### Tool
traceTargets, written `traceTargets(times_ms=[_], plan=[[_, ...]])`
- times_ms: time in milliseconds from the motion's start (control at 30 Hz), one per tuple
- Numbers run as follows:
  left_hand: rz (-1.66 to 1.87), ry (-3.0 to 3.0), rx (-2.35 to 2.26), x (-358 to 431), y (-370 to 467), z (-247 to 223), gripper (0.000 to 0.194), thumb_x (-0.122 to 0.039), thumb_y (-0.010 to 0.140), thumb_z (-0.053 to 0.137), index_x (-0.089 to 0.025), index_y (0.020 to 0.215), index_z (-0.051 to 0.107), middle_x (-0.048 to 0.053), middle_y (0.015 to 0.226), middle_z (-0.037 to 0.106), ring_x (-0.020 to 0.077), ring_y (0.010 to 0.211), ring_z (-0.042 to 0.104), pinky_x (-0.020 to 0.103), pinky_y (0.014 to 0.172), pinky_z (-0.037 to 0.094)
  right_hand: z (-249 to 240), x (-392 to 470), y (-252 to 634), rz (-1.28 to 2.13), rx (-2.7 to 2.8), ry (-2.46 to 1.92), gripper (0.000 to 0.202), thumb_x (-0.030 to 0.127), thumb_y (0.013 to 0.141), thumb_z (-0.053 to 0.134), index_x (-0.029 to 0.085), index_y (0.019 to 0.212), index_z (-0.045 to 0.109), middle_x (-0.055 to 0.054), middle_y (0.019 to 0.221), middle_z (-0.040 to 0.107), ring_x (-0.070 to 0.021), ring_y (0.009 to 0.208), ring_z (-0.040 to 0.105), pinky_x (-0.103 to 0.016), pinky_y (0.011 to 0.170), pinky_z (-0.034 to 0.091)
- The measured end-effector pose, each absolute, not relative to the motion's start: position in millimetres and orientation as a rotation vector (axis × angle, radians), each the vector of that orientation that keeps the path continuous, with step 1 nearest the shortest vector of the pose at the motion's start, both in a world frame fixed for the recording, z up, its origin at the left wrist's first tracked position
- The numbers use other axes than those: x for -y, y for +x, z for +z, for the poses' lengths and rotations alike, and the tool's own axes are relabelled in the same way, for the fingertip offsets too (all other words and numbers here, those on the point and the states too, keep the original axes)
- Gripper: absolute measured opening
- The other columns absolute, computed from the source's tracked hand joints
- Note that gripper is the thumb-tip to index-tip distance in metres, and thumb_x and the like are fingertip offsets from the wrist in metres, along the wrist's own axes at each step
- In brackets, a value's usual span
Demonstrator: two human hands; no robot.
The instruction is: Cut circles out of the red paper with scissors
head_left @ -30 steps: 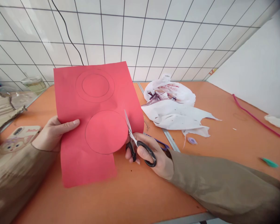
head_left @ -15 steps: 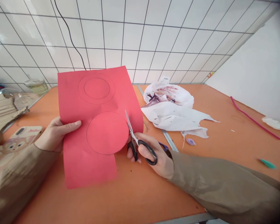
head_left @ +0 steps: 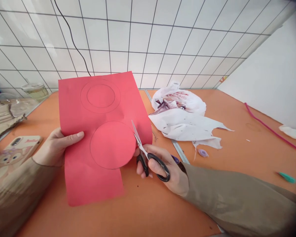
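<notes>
Right hand point(head_left: 160, 166) partly curled through black-handled scissors point(head_left: 141, 144).

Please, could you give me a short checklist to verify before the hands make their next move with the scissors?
1. Left hand grips the red sheet at its side: ok.
2. Right hand holds the scissors by the black handles: ok.
3. Blades are at the right edge of the lower circle: ok.
4. Left thumb is away from the blades: ok.
5. Left fingers behind the sheet are away from the blades: cannot tell, the sheet hides them.
6. Sheet is flat: not ok, its right side curls.
</notes>
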State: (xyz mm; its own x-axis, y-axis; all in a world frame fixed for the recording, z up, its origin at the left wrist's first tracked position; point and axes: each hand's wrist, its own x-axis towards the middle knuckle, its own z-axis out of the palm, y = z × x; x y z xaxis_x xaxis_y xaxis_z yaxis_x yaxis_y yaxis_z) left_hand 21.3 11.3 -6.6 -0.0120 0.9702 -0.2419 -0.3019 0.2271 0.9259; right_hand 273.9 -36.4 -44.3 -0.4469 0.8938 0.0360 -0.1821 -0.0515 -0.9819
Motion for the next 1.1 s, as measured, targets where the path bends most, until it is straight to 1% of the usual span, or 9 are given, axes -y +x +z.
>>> traceTargets(times_ms=[67, 200, 267, 400, 567, 800, 967, 1100], plan=[[1.198, 0.785, -1.119, -11.1, 22.2, -6.6, 0.031, -0.012, 0.056, 0.074, -0.018, 0.086, 0.071, 0.006, 0.077, 0.074, 0.0256, 0.058, 0.069, 0.036, 0.054, 0.059, -44.1, 36.6, 274.9, 1.637, 1.364, -0.830, 0.045, 0.054, 0.074, 0.058, 0.013, 0.093, 0.053, -0.005, 0.067, 0.059, -0.0140, 0.058, 0.055, -0.026, 0.053, 0.041], [1.193, 0.778, -1.129, -10.5, 24.0, -6.9, 0.033, -0.014, 0.056, 0.074, -0.019, 0.089, 0.071, 0.008, 0.080, 0.074, 0.0293, 0.069, 0.069, 0.036, 0.055, 0.059, -45.5, 36.1, 278.3, 1.646, 1.353, -0.842, 0.043, 0.053, 0.075, 0.058, 0.014, 0.093, 0.054, -0.005, 0.067, 0.060, -0.0132, 0.056, 0.055, -0.027, 0.055, 0.043], [1.186, 0.781, -1.141, -10.7, 23.8, -7.8, 0.034, -0.014, 0.056, 0.074, -0.019, 0.089, 0.071, 0.008, 0.082, 0.074, 0.0304, 0.070, 0.069, 0.036, 0.055, 0.059, -46.0, 35.9, 279.5, 1.662, 1.346, -0.845, 0.043, 0.053, 0.074, 0.059, 0.014, 0.093, 0.055, -0.005, 0.067, 0.060, -0.0133, 0.055, 0.055, -0.027, 0.055, 0.043], [1.174, 0.785, -1.164, -11.3, 22.4, -9.2, 0.033, -0.015, 0.057, 0.073, -0.021, 0.089, 0.071, 0.008, 0.082, 0.074, 0.0313, 0.070, 0.068, 0.038, 0.056, 0.059, -45.1, 36.0, 279.8, 1.686, 1.310, -0.874, 0.044, 0.053, 0.071, 0.062, 0.014, 0.091, 0.055, -0.005, 0.066, 0.060, -0.0131, 0.055, 0.054, -0.028, 0.055, 0.044], [1.179, 0.771, -1.179, -10.2, 23.8, -7.8, 0.024, -0.015, 0.056, 0.073, -0.019, 0.080, 0.072, 0.008, 0.081, 0.074, 0.0324, 0.071, 0.068, 0.039, 0.055, 0.059, -43.7, 34.6, 279.2, 1.727, 1.300, -0.905, 0.047, 0.054, 0.068, 0.064, 0.014, 0.089, 0.054, -0.003, 0.064, 0.058, -0.0120, 0.055, 0.053, -0.027, 0.055, 0.045], [1.187, 0.746, -1.199, -8.7, 27.1, -5.7, 0.031, -0.014, 0.058, 0.072, -0.021, 0.088, 0.071, 0.007, 0.080, 0.074, 0.0301, 0.066, 0.069, 0.039, 0.055, 0.059, -44.2, 34.0, 279.4, 1.723, 1.310, -0.918, 0.045, 0.054, 0.068, 0.063, 0.015, 0.088, 0.052, -0.001, 0.062, 0.054, -0.0121, 0.056, 0.053, -0.027, 0.055, 0.046], [1.205, 0.737, -1.182, -8.7, 27.1, -5.8, 0.035, -0.014, 0.056, 0.073, -0.020, 0.090, 0.071, 0.007, 0.080, 0.074, 0.0314, 0.070, 0.068, 0.038, 0.054, 0.059, -44.2, 35.0, 279.6, 1.731, 1.313, -0.937, 0.049, 0.055, 0.068, 0.064, 0.013, 0.090, 0.052, -0.002, 0.062, 0.055, -0.0114, 0.055, 0.052, -0.027, 0.056, 0.046], [1.209, 0.734, -1.162, -8.8, 26.3, -6.6, 0.035, -0.013, 0.055, 0.073, -0.019, 0.089, 0.071, 0.007, 0.080, 0.074, 0.0308, 0.069, 0.069, 0.038, 0.054, 0.059, -45.6, 34.3, 279.8, 1.739, 1.305, -0.936, 0.048, 0.055, 0.068, 0.064, 0.013, 0.090, 0.053, -0.002, 0.063, 0.054, -0.0110, 0.055, 0.053, -0.026, 0.055, 0.047]])
